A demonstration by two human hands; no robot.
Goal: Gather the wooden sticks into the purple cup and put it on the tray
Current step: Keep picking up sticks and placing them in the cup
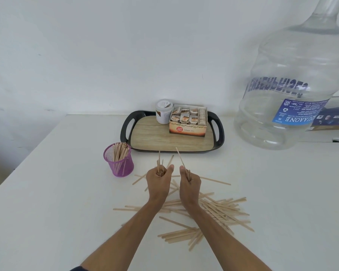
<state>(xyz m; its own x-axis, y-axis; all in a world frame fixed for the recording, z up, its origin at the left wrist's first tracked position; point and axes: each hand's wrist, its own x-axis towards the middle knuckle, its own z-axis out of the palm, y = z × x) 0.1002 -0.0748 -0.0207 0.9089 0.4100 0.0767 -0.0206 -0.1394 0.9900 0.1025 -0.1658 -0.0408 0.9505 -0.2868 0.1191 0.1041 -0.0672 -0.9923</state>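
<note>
White wall backs a white table (47, 192). Both hands' fingers (160, 176) grip wooden sticks (219, 210); purple cup (119, 162) stands left of them, tray (176, 137) beyond.

1. Bright, even and diffuse throughout; soft daylight tone, source not visible.
2. Faint, short shadows only; a thin dark line under the tray (219, 141), a pale smudge beside the purple cup (119, 162).
3. Soft highlights on the water jug (294, 79); no harsh glare.
4. Strong wide-angle bending at the edges; jug leaning and swollen, table (47, 212) edge slanting.
5. Centre fairly sharp; small print on the tea box (187, 127) soft and barely legible.
</note>
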